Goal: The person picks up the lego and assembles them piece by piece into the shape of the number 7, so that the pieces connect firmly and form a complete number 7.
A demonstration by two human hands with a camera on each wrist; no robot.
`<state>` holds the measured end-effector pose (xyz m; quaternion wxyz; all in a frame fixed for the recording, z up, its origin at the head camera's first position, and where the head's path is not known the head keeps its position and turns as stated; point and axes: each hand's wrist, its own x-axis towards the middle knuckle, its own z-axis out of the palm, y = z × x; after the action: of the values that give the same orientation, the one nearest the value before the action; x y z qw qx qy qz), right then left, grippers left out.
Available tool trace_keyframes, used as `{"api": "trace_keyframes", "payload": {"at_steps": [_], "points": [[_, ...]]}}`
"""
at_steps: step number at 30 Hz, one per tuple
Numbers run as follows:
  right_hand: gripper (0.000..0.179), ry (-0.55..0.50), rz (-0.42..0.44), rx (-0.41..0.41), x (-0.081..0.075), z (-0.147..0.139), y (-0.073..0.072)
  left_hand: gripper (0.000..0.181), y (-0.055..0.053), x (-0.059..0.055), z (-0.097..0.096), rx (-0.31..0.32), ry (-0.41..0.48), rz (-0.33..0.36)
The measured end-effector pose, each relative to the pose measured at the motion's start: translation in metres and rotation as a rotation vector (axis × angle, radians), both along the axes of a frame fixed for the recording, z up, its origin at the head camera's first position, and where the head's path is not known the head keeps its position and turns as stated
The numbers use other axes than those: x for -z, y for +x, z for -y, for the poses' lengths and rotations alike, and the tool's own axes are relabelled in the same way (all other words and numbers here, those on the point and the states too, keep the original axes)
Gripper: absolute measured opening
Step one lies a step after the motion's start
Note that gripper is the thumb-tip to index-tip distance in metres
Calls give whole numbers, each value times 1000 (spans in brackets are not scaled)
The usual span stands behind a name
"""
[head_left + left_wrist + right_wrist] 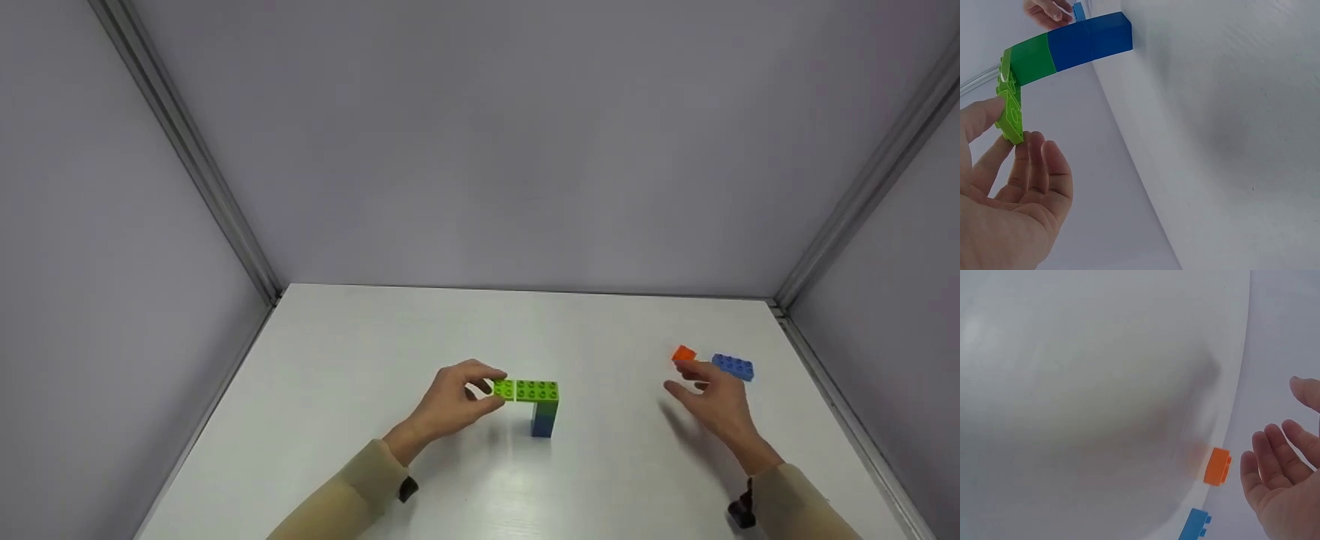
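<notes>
My left hand [454, 397] pinches a light green brick [504, 389] between thumb and fingers. That brick lies end to end with a longer light green brick [537, 391] on top of an upright column. In the left wrist view the column shows a green brick [1033, 59] above dark blue bricks [1090, 40], standing on the table. My right hand [716, 401] hovers over the table at the right, thumb and fingers apart, holding nothing. Nearest to it are an orange brick [683, 353] and a blue brick [733, 367].
The white table [375, 330] is bounded by grey panels at the back [525, 150] and both sides. Metal profiles [862, 165] run up the corners. The light green row overhangs the column to the left.
</notes>
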<state>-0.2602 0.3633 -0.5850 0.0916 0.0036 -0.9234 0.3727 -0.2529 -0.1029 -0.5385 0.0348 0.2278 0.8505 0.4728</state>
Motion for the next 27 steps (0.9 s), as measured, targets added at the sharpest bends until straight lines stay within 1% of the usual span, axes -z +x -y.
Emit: {"api": "trace_keyframes", "payload": {"at_steps": [6,9,13,20,23,27], "points": [[54,24,-33,84,3,-29,-3,36,-1,-1,-1,-3,-4,1],[58,16,-18,124,4,-41,-6,36,-1,-2,-1,-3,-3,2],[68,-8,57,163,3,-55,-12,36,-1,-3,-1,-4,-3,3],[74,40,152,230,1,-76,-22,36,0,-3,2,-16,-1,14],[78,50,186,227,1,-86,-24,35,0,-3,2,-16,0,16],[82,29,241,211,2,-100,-27,35,0,-2,1,-8,7,13]]}}
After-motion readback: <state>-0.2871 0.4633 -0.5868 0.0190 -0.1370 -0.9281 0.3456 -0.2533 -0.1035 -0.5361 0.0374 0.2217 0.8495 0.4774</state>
